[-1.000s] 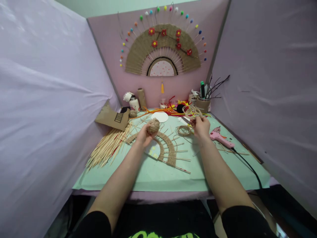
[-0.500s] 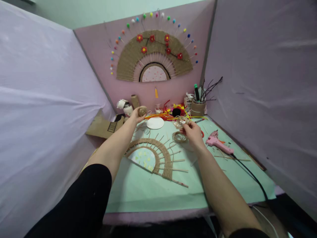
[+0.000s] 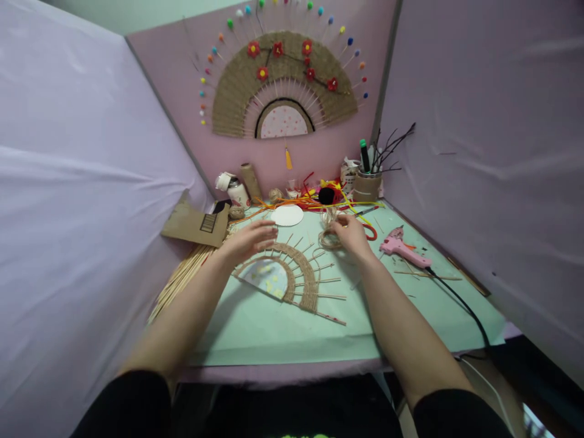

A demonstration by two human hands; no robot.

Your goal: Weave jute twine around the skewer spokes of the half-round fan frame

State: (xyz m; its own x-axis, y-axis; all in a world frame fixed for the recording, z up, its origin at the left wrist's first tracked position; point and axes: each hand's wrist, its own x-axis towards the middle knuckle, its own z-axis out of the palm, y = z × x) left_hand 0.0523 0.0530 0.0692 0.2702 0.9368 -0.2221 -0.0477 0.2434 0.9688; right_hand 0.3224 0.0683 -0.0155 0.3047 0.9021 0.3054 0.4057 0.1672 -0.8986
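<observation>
My left hand (image 3: 252, 239) hovers over the left part of a half-round woven fan (image 3: 310, 286), its fingers stretched out and nothing in them. The fan lies on the table, with thin sticks radiating from twine bands and a pale patterned half-circle (image 3: 267, 278) at its centre. Right of the fan, my right hand (image 3: 353, 236) pinches a loose bundle of twine (image 3: 329, 238), whose coils rest on the table. A strand from it trails toward the fan. Two small twine balls stand at the back: one (image 3: 275, 194) by the cardboard tube, another (image 3: 236, 212) below the white jar.
A pink glue gun (image 3: 406, 251) with a black cord lies at right, near red-handled scissors (image 3: 371, 232). Thin sticks (image 3: 182, 277) and a cardboard piece (image 3: 196, 225) are at left. A white oval (image 3: 287, 215) lies before colourful pipe cleaners. A finished fan (image 3: 285, 67) hangs behind.
My left hand has let go of a twine ball and drawn back toward me, fingers now extended. My right hand has lowered the twine bundle onto the table. The view has tilted down slightly.
</observation>
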